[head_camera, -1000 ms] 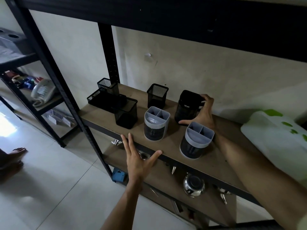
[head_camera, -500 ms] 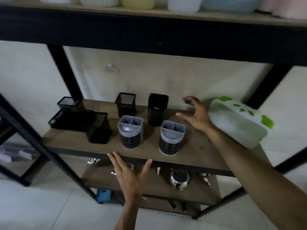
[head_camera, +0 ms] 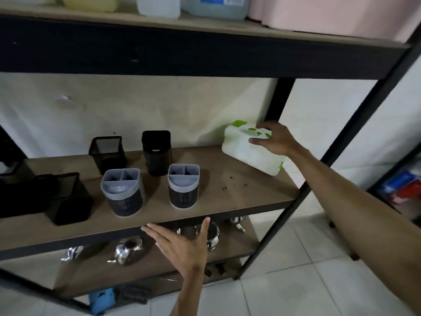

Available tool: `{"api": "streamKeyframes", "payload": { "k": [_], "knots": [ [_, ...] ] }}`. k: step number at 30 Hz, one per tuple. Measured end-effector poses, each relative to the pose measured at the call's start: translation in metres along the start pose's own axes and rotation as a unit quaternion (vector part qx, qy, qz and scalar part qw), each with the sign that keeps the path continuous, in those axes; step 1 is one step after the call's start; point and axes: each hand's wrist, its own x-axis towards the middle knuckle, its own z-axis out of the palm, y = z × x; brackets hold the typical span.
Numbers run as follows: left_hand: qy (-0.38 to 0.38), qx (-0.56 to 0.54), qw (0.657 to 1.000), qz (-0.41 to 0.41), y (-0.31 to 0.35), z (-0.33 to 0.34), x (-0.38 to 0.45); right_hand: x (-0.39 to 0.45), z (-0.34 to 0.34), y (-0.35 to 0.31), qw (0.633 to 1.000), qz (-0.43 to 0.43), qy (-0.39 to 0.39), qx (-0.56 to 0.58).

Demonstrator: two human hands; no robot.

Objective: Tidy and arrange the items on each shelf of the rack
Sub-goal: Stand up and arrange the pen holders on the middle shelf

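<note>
Head view looks down at the middle shelf [head_camera: 239, 197] of a black metal rack [head_camera: 337, 156]. At its right back corner the right hand [head_camera: 276, 141] holds a white box with green spots [head_camera: 246, 153], fingers curled over its top edge; the box sits tilted. The left hand [head_camera: 182, 244] hovers in front of the shelf's front edge, fingers straight and spread wide, holding nothing. Two grey-topped divided holders [head_camera: 123, 192] stand near the front, with a black mesh cup [head_camera: 107, 152] and a solid black cup [head_camera: 157, 151] behind them. Metal kettles [head_camera: 127, 249] sit on the shelf below.
</note>
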Motion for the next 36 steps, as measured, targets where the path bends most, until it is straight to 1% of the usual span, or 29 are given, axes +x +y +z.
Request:
{"api": "streamKeyframes", "payload": {
  "k": [2, 4, 5, 8, 12, 15, 17, 20, 22, 28, 33, 36],
  "knots": [
    [0.001, -0.001, 1.0, -0.006, 0.0, 0.004, -0.001, 0.014, -0.01, 0.007, 0.997, 0.043, -0.046, -0.042],
    [0.01, 0.0, 1.0, -0.009, 0.0, 0.007, -0.001, 0.028, -0.016, 0.013, 0.992, 0.077, -0.076, -0.06],
    [0.016, 0.0, 1.0, -0.009, 0.0, 0.009, 0.0, 0.035, -0.017, 0.017, 0.99, 0.094, -0.086, -0.058],
    [0.03, -0.008, 0.999, -0.015, 0.001, 0.014, 0.0, 0.053, -0.022, 0.029, 0.985, 0.133, -0.108, -0.003],
    [0.043, -0.013, 0.999, -0.028, 0.008, 0.018, -0.001, 0.069, -0.027, 0.044, 0.977, 0.138, -0.162, -0.026],
    [0.048, -0.01, 0.998, -0.031, 0.009, 0.021, -0.002, 0.074, -0.025, 0.051, 0.981, 0.126, -0.149, -0.013],
    [0.05, -0.008, 0.998, -0.032, 0.009, 0.022, -0.003, 0.07, -0.025, 0.048, 0.986, 0.105, -0.13, -0.02],
    [0.051, -0.007, 0.998, -0.033, 0.009, 0.023, -0.003, 0.065, -0.027, 0.034, 0.989, 0.041, -0.11, -0.086],
    [0.055, -0.004, 0.998, -0.031, 0.007, 0.023, -0.001, 0.061, -0.029, 0.025, 0.986, -0.011, -0.106, -0.127],
    [0.055, -0.013, 0.998, -0.025, 0.004, 0.025, -0.001, 0.042, -0.021, 0.015, 0.97, -0.14, -0.065, -0.185],
    [0.05, -0.018, 0.998, -0.019, 0.003, 0.025, -0.002, 0.018, -0.003, 0.029, 0.957, -0.186, -0.035, -0.219],
    [0.049, -0.018, 0.999, -0.016, 0.001, 0.025, -0.001, 0.007, 0.006, 0.041, 0.957, -0.193, -0.018, -0.218]
  ]
}}
